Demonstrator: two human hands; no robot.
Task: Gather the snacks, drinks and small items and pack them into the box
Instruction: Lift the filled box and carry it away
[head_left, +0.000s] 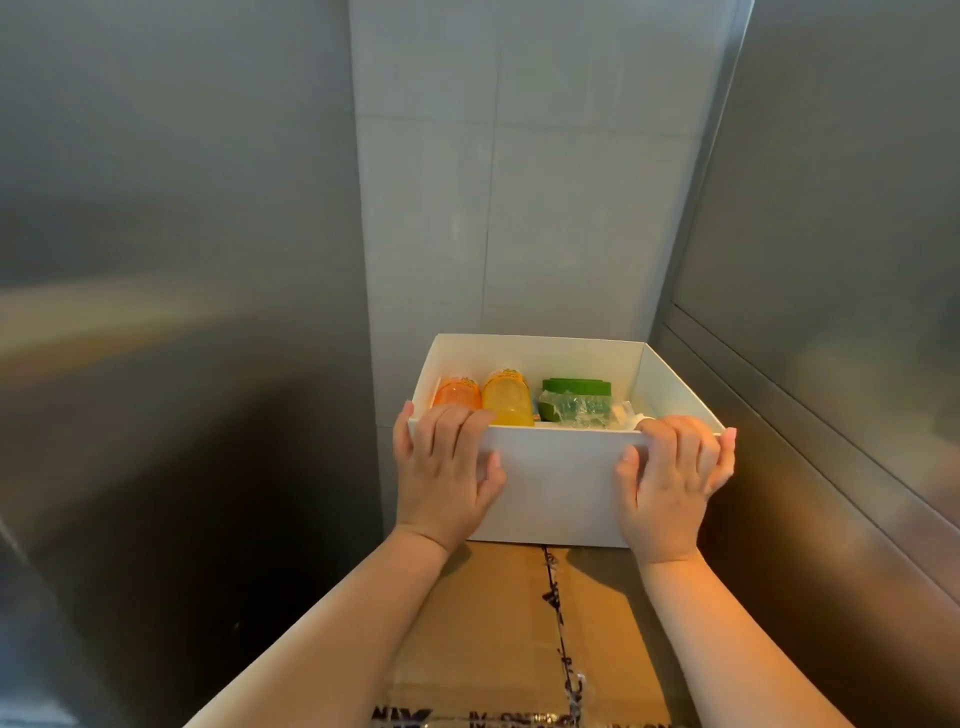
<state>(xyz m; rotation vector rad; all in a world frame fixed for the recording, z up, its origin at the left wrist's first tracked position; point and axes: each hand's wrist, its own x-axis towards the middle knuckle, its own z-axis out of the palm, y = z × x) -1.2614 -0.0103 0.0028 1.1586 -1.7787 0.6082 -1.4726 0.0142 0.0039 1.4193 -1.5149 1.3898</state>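
Head view: white box rests on a taped cardboard carton, in a corner of steel panels and tile.
Left hand: grasps the near rim at the box's left corner, fingers hooked inside, thumb on the front wall.
Contents: 2 bottles at left, orange bottle touching yellow bottle; green-lidded jar in clear wrap beside them.
Right hand: grasps the near rim at the right corner, fingers curled over the edge.
Step, judged: moving the loaded box.
Doing it well: raise both sides evenly so the bottles do not roll. The thin wall may flex, so a hold underneath is probably safer.
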